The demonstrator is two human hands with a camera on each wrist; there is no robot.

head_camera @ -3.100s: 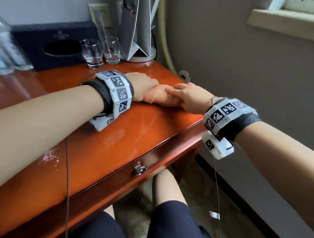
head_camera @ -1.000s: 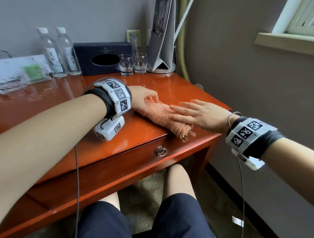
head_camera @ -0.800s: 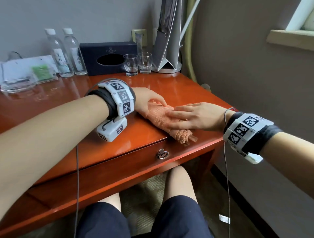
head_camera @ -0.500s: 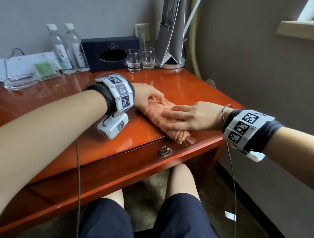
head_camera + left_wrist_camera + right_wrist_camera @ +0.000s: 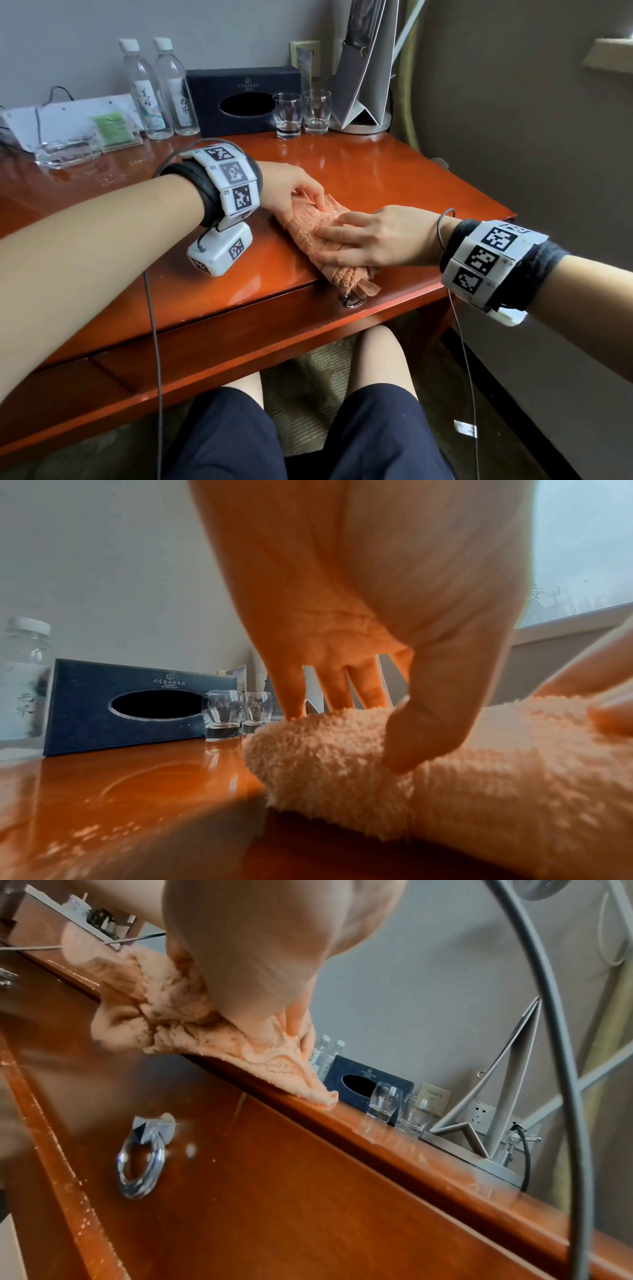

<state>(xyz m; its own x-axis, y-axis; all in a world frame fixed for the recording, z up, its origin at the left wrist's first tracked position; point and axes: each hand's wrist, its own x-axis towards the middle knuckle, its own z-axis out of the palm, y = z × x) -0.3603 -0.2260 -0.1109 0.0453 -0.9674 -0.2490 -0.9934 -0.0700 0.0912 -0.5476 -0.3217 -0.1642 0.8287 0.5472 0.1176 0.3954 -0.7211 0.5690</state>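
Towel (image 5: 310,228) roll lies diagonally on desk (image 5: 394,178), long axis running far-left to near-right, near end poking over the front edge. Left hand (image 5: 291,192) grips the far end, thumb and fingers round it. Right hand (image 5: 383,240) lies flat, fingers straight, pressing the near half.

We record soft daylight from the window (image 5: 582,547) at the right, washed out in the left wrist view. The polished worktop (image 5: 342,164) shows broad glare streaks; below it the carpet (image 5: 301,394) is dim. Head view is sharp, its edges bowed. In the wrist views the near towel (image 5: 496,791), cable (image 5: 561,1042) and drawer ring (image 5: 135,1191) are blurred, corners smeared.
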